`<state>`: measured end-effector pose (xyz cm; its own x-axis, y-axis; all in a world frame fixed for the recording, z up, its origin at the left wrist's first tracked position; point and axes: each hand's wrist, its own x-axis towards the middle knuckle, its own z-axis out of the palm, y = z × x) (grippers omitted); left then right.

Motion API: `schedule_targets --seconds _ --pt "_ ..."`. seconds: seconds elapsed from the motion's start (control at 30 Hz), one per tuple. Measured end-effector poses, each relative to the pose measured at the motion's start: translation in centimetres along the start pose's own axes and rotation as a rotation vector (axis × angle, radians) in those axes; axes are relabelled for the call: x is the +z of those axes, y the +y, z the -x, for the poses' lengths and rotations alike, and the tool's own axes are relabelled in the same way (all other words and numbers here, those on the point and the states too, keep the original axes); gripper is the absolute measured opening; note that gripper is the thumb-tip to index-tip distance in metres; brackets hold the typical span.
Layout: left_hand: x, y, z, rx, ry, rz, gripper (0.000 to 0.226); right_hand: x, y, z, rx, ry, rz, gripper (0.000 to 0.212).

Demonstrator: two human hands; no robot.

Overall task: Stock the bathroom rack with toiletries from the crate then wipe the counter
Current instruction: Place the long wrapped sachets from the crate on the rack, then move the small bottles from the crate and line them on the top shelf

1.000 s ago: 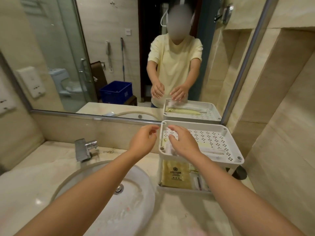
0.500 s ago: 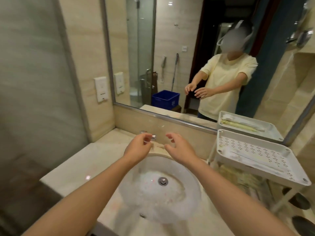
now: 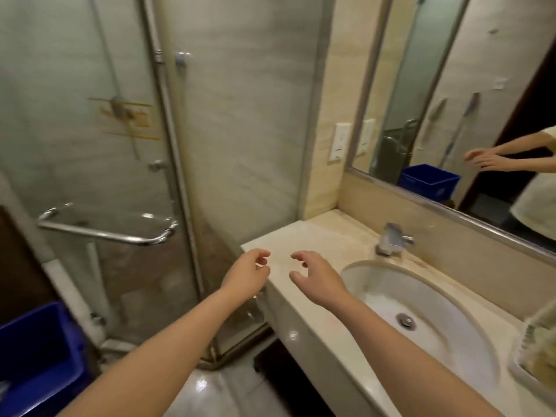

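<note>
My left hand (image 3: 247,273) hovers at the left end of the beige stone counter (image 3: 307,233), fingers curled apart and holding nothing. My right hand (image 3: 319,276) floats beside it over the counter's left part, also empty with fingers spread. A blue crate (image 3: 39,359) stands on the floor at the lower left; its inside is hard to see. Only a corner of the white rack (image 3: 532,353) shows at the right edge, blurred, with packets in its lower tier.
A white oval sink (image 3: 421,314) with a drain sits in the counter, a chrome tap (image 3: 391,240) behind it. A glass shower door with a chrome handle (image 3: 105,230) is on the left. The mirror (image 3: 481,115) above reflects my arms and the crate.
The view has swung left, away from the rack toward the shower and crate. Both hands left the rack's top tray and moved left over the sink to the counter's left end, staying empty.
</note>
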<state>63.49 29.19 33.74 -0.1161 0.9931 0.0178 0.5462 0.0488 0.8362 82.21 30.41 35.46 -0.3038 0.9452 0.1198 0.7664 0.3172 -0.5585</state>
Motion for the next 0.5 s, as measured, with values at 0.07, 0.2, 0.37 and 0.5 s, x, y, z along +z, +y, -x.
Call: schedule_targets --seconds 0.07,0.2,0.37,0.5 --pt "-2.7 -2.7 1.5 -0.048 0.046 -0.006 0.032 2.7 -2.7 -0.2 -0.051 -0.041 -0.013 0.047" --pt "-7.7 -7.7 5.0 -0.155 0.142 -0.035 0.03 7.7 -8.0 -0.1 -0.139 -0.129 -0.048 0.05" --pt "-12.7 -12.5 9.5 -0.283 0.255 -0.019 0.029 12.9 -13.8 0.3 -0.241 -0.26 -0.078 0.051" --pt "-15.8 -15.7 12.5 -0.393 0.305 0.01 0.033 16.5 -17.6 0.1 -0.322 -0.365 -0.065 0.051"
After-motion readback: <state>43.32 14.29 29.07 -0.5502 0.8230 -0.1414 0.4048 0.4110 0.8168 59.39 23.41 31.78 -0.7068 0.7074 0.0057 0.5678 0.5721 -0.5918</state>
